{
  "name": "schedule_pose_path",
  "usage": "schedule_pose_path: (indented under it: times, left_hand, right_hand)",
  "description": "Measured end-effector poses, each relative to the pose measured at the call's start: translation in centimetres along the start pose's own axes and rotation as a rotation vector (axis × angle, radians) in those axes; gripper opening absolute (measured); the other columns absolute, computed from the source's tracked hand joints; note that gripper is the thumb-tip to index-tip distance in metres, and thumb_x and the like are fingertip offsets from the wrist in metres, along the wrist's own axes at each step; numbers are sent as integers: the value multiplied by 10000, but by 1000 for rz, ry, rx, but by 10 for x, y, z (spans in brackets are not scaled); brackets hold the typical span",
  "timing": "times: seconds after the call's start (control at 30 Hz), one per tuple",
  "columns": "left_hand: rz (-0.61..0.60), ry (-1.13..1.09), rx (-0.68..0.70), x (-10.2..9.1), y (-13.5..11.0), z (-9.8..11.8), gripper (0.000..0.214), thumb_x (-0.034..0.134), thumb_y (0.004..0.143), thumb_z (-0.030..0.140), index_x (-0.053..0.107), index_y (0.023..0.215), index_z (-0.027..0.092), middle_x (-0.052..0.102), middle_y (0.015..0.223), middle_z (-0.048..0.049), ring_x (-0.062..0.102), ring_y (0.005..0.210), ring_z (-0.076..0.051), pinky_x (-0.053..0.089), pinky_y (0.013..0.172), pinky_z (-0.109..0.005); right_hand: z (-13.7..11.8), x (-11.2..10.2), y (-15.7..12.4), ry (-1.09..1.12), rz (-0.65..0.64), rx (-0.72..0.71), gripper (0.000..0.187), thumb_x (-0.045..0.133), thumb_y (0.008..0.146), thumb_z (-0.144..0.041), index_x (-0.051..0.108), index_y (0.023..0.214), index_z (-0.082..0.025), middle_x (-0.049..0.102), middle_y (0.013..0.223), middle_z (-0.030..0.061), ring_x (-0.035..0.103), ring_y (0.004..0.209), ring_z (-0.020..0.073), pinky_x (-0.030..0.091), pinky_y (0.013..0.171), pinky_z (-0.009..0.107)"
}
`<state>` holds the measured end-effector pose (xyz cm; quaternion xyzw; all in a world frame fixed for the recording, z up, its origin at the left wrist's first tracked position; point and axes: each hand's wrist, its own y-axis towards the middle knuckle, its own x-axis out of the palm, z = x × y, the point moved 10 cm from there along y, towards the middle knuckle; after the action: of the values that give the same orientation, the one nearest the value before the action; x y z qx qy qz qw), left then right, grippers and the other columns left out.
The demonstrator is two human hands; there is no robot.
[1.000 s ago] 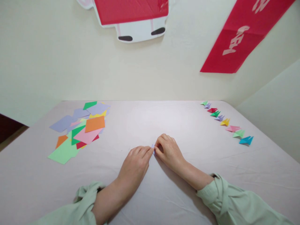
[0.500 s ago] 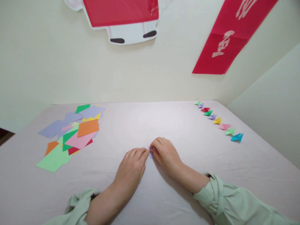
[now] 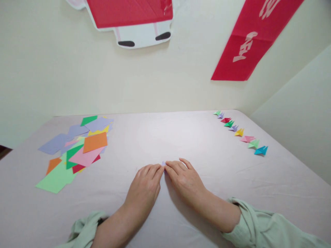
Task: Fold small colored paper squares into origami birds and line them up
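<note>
A small folded piece of lavender paper (image 3: 163, 163) is pinched between my two hands, close to the tabletop at the middle. My left hand (image 3: 146, 181) grips its left side with the fingertips. From the other side, the thumb and fingers of my right hand (image 3: 184, 177) press on it, with one finger raised. Most of the paper is hidden behind my fingers, so its exact shape does not show.
Loose coloured paper sheets (image 3: 86, 156) lie in an overlapping pile at the left. Along the right, several small folded paper figures (image 3: 239, 132) form a slanting row. The cloth-covered table (image 3: 165, 134) meets a wall with a red banner (image 3: 248, 44) and a cutout decoration (image 3: 142, 36).
My right hand has shifted slightly down and flattened over the folded paper, one finger lifting. My left hand stays almost where it was. The whole view has moved a little.
</note>
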<state>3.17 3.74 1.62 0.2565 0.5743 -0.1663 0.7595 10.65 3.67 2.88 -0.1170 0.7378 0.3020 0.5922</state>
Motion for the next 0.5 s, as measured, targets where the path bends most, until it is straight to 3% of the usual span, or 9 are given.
schedule_pose_path:
  times: [0.5]
  left_hand:
    - [-13, 92, 19, 2, -2, 4, 462, 470, 836, 48, 541, 1275, 174, 637, 1209, -89, 570, 1097, -255, 449, 962, -414]
  right_hand:
    - [-6, 4, -1, -68, -44, -88, 270, 477, 940, -88, 598, 1178, -130, 654, 1222, 115, 597, 1086, 234, 409, 1010, 443]
